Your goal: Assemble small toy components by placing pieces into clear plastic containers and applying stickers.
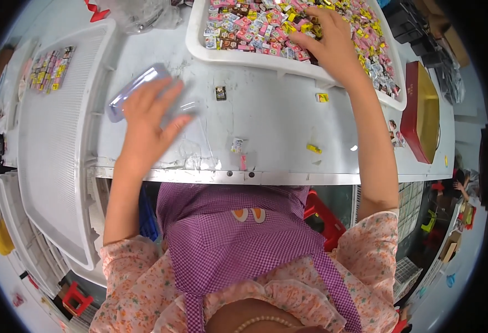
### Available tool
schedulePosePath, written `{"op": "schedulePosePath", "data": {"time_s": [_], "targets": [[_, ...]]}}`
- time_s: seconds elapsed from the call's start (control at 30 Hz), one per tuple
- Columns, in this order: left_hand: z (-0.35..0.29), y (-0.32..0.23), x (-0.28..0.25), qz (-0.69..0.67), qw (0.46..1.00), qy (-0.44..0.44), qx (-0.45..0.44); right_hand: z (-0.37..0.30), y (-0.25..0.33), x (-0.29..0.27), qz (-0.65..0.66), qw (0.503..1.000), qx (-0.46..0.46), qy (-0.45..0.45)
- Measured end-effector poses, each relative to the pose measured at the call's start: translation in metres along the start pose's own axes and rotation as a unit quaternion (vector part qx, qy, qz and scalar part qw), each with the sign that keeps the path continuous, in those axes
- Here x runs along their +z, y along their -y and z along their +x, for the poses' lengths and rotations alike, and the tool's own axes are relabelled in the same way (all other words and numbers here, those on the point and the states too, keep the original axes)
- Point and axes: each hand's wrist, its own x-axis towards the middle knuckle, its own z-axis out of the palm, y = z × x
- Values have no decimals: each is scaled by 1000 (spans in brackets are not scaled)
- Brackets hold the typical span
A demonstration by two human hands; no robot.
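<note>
My right hand reaches over a large white plastic tray heaped with small wrapped pieces in pink, yellow, white and dark brown. Its thumb and fingers are apart and touch the heap. Above the left part of the table, my left hand has its fingers spread, slightly smeared by motion. Just beyond it lies a translucent bluish plastic box, partly covered by the hand. A clear plastic piece shows beside the thumb; its full shape is hard to make out.
Loose on the table are a dark piece, a white one, a pink one and two yellow ones. A white mesh tray at left holds a block of pieces. A red and gold box stands right.
</note>
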Motion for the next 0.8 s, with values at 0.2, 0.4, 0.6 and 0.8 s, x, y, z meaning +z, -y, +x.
{"op": "schedulePosePath", "data": {"time_s": [0.2,0.4,0.6,0.8], "targets": [[15,-40,-4,-31,999,23,33,20,29,5,-60,987,84,122],[87,-41,4,-71,991,-49,105,1,-13,-16,4,992,93,83],[121,-31,49,-88,990,-76,85,17,-94,-40,-48,996,67,-40],[126,-35,55,-109,985,-115,70,62,-99,-5,103,980,172,-2]]}}
